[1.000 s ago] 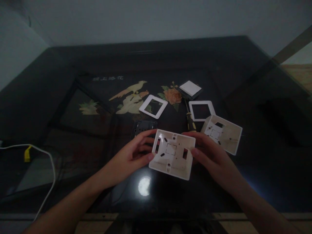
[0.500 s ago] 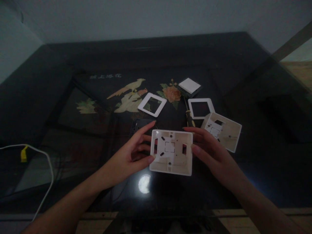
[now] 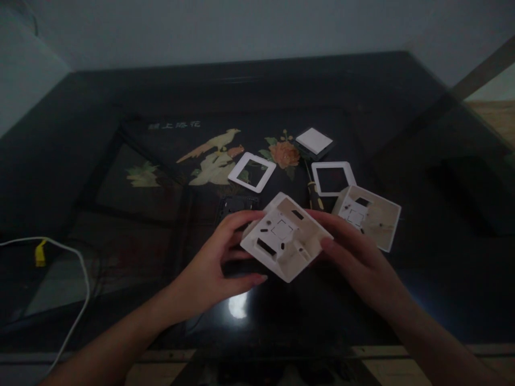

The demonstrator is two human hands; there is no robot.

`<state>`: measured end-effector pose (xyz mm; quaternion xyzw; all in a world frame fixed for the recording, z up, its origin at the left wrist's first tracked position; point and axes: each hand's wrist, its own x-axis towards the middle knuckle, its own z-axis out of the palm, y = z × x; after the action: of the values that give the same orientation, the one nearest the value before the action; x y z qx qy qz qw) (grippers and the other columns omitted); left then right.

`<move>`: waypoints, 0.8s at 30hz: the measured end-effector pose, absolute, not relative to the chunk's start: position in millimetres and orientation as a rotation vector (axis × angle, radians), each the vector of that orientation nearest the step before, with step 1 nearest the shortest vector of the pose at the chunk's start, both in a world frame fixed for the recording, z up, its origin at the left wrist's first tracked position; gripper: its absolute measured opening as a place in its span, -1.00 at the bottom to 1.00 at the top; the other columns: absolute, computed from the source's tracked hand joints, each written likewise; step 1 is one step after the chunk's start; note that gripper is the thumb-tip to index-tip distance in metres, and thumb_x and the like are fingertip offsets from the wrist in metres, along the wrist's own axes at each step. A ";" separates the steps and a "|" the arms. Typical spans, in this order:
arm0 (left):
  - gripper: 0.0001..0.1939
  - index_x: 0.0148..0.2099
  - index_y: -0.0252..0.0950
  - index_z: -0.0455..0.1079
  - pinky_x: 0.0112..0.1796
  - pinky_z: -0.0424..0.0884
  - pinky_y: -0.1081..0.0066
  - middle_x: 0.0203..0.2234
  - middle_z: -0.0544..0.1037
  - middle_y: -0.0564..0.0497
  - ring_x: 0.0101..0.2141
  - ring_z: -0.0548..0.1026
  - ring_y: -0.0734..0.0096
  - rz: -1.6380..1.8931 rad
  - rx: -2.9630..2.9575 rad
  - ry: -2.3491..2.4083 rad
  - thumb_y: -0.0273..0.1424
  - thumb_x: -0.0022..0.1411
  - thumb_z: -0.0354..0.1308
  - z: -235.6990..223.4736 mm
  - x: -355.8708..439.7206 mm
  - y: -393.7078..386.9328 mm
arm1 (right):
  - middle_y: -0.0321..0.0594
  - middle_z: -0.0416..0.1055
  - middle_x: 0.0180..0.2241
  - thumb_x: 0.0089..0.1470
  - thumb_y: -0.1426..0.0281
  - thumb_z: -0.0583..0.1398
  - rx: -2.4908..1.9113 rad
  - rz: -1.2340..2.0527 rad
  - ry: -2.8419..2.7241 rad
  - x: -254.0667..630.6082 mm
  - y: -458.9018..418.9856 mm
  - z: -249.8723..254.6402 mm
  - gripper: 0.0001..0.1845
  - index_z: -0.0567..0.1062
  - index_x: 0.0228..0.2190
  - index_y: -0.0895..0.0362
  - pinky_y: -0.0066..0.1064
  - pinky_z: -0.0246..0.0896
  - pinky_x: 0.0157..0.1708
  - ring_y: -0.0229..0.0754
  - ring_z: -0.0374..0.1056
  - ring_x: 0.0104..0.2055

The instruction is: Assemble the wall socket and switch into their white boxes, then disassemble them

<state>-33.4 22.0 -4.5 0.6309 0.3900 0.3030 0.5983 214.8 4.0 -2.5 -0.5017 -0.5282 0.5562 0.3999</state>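
A white square wall back box point(image 3: 282, 230) is held tilted, its open side facing me and one corner pointing down. My right hand point(image 3: 354, 246) grips its right corner, thumb on the rim and fingers behind. Around its left side curves my left hand point(image 3: 213, 262), fingers against the upper left wall, while the thumb sits just off the lower left edge. A second white back box point(image 3: 380, 220) lies beyond my right hand, partly covered by it. Just past my left fingers is a black switch module point(image 3: 237, 203), partly hidden.
Two white square frames point(image 3: 262, 187) point(image 3: 351, 170) lie farther back on the dark glossy table point(image 3: 132, 300). Between them is a screwdriver point(image 3: 315, 197) with a black and yellow handle. Behind it rests a white switch panel point(image 3: 314, 140). A white cable point(image 3: 82, 262) with a yellow tag runs along the left.
The held back box has turned from level to corner-down and lifted slightly. My left thumb has come away from its edge; my right hand keeps its grip.
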 end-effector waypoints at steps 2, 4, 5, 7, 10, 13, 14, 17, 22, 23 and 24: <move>-0.19 0.27 0.18 0.10 0.11 0.43 0.08 0.33 0.04 0.02 0.26 0.23 0.02 0.760 1.728 0.948 -0.43 0.10 0.39 -6.7 -35.1 24.0 | -0.29 0.57 -0.10 0.23 0.31 0.13 -1.365 1.338 -1.398 217.4 5.5 0.0 -0.71 0.50 -0.04 -0.11 -0.36 0.51 -0.31 -0.15 0.51 -0.15; -0.07 0.35 0.15 -0.05 0.23 0.24 -0.04 0.38 -0.09 -0.02 0.34 0.02 -0.04 0.737 1.979 0.919 -0.41 0.09 0.40 -7.7 -36.8 25.8 | -0.28 0.59 -0.13 0.22 0.27 0.13 -1.417 1.331 -1.451 218.5 6.0 1.5 -0.72 0.54 -0.07 -0.11 -0.36 0.49 -0.41 -0.09 0.52 -0.16; -0.01 0.38 0.14 -0.16 0.26 0.15 -0.07 0.39 -0.11 -0.05 0.36 -0.05 -0.04 0.683 2.075 0.881 -0.40 0.11 0.38 -7.7 -37.3 26.4 | -0.27 0.59 -0.13 0.21 0.26 0.13 -1.427 1.345 -1.474 218.4 6.1 1.8 -0.72 0.56 -0.09 -0.11 -0.36 0.48 -0.45 -0.07 0.52 -0.16; 0.06 0.42 0.09 -0.31 0.29 0.08 -0.08 0.39 -0.09 -0.10 0.37 -0.07 -0.03 0.546 2.187 0.812 -0.39 0.15 0.36 -7.2 -37.4 26.2 | -0.25 0.58 -0.11 0.20 0.24 0.14 -1.430 1.367 -1.504 217.6 6.3 1.1 -0.73 0.57 -0.11 -0.11 -0.34 0.47 -0.47 -0.03 0.51 -0.14; 0.08 0.43 0.04 -0.38 0.25 0.20 -0.01 0.35 0.01 -0.15 0.32 0.08 -0.02 0.445 2.236 0.833 -0.42 0.16 0.33 -7.9 -35.8 23.6 | -0.24 0.57 -0.10 0.19 0.26 0.15 -1.424 1.388 -1.490 216.1 6.6 -2.4 -0.74 0.55 -0.11 -0.08 -0.34 0.48 -0.43 -0.05 0.51 -0.14; 0.08 0.43 0.05 -0.37 0.18 0.31 0.02 0.28 0.09 -0.17 0.26 0.19 -0.04 0.466 2.304 0.923 -0.41 0.15 0.33 -11.9 -34.1 20.5 | -0.22 0.56 -0.13 0.15 0.27 0.20 -1.407 1.422 -1.424 215.1 6.2 -6.9 -0.69 0.49 -0.04 -0.06 -0.34 0.49 -0.38 -0.09 0.51 -0.15; 0.08 0.43 0.05 -0.37 0.17 0.33 0.01 0.26 0.11 -0.17 0.24 0.21 -0.05 0.475 2.332 0.939 -0.40 0.15 0.33 -13.7 -33.8 19.8 | -0.22 0.56 -0.16 0.13 0.27 0.22 -1.406 1.438 -1.407 214.8 5.9 -8.2 -0.66 0.47 -0.02 -0.05 -0.34 0.49 -0.36 -0.09 0.51 -0.15; 0.13 0.43 -0.01 -0.37 0.13 0.35 -0.02 0.22 0.14 -0.21 0.20 0.25 -0.09 0.474 2.382 0.976 -0.37 0.09 0.37 -18.6 -33.1 19.1 | -0.21 0.55 -0.24 0.11 0.26 0.24 -1.423 1.464 -1.403 213.8 5.4 -10.6 -0.60 0.44 0.01 -0.02 -0.29 0.50 -0.31 -0.08 0.51 -0.17; 0.20 0.43 -0.08 -0.37 0.14 0.33 -0.03 0.21 0.19 -0.24 0.18 0.26 -0.11 0.454 2.425 1.039 -0.38 0.01 0.42 -20.1 -31.1 20.1 | -0.16 0.55 -0.23 0.15 0.28 0.19 -1.467 1.398 -1.514 212.8 6.7 -11.1 -0.62 0.43 0.01 0.05 -0.23 0.50 -0.28 -0.09 0.51 -0.22; 0.19 0.43 -0.09 -0.35 0.14 0.33 -0.03 0.21 0.19 -0.24 0.18 0.27 -0.11 0.451 2.426 1.045 -0.38 0.01 0.42 -19.7 -30.6 20.4 | -0.17 0.55 -0.25 0.16 0.29 0.18 -1.476 1.383 -1.536 212.8 7.1 -11.3 -0.62 0.43 0.02 0.05 -0.23 0.50 -0.28 -0.10 0.51 -0.23; 0.16 0.43 -0.10 -0.32 0.14 0.33 -0.03 0.22 0.20 -0.24 0.18 0.27 -0.10 0.450 2.424 1.047 -0.37 0.01 0.41 -19.3 -30.1 20.7 | -0.18 0.55 -0.26 0.17 0.30 0.17 -1.483 1.370 -1.554 212.8 7.3 -11.6 -0.62 0.42 0.03 0.05 -0.22 0.50 -0.28 -0.10 0.51 -0.24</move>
<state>-30.1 20.7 -19.3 0.8809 0.3804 0.1634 0.2293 212.8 7.3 -11.6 -0.5568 -0.5832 0.5141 0.2925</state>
